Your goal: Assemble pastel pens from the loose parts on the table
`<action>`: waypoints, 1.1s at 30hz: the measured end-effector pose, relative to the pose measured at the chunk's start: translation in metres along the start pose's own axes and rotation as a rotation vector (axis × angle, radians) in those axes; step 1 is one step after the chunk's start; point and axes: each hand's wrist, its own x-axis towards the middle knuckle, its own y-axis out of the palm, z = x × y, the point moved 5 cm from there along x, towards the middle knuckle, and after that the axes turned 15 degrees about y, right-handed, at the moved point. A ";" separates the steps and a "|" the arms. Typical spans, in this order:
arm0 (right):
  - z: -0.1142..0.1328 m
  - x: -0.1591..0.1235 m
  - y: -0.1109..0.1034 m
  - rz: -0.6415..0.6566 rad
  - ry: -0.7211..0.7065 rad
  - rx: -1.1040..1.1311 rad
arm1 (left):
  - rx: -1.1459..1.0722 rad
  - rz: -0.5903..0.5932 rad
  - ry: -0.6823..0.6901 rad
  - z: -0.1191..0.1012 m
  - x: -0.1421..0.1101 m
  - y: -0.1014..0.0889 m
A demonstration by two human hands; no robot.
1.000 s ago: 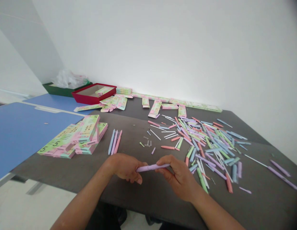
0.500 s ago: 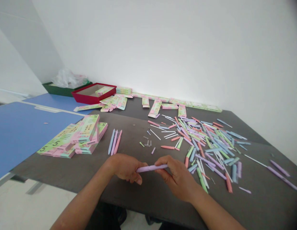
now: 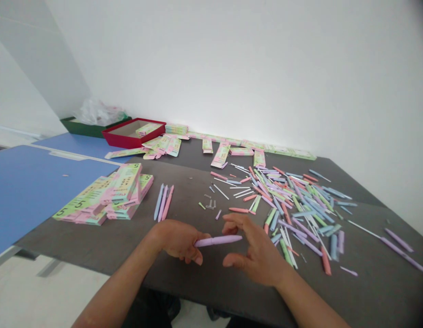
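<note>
A lilac pen (image 3: 220, 240) points to the right above the table's near part, with its left end in my left hand (image 3: 182, 241), which is closed round it. Just beyond the pen's right tip, my right hand (image 3: 254, 250) has its thumb and fingers spread, holding nothing. Three assembled pens (image 3: 163, 202), blue, lilac and pink, lie side by side past my left hand. To the right of my right hand spreads a heap of loose pen parts (image 3: 300, 200): coloured barrels and white refills. Small clear clips (image 3: 210, 203) lie between the row and the heap.
Stacked green and pink boxes (image 3: 119, 189) stand at the left of the dark table (image 3: 197, 291). A red tray (image 3: 132, 141) and a green tray (image 3: 88, 128) with a plastic bag are at the back left. More boxes (image 3: 238, 151) lie along the white wall.
My right hand has let go of the lilac pen's right end and opened, moving slightly right. The left hand still holds the pen in about the same place.
</note>
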 end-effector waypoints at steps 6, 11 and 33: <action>0.008 -0.003 -0.003 0.032 -0.056 -0.053 | 0.052 0.011 -0.001 -0.001 0.000 -0.001; 0.010 0.002 0.000 0.011 -0.093 -0.128 | 0.048 0.021 0.004 -0.003 0.000 0.000; 0.007 0.000 -0.006 -0.044 -0.121 -0.164 | -0.025 0.022 0.008 0.003 0.002 0.004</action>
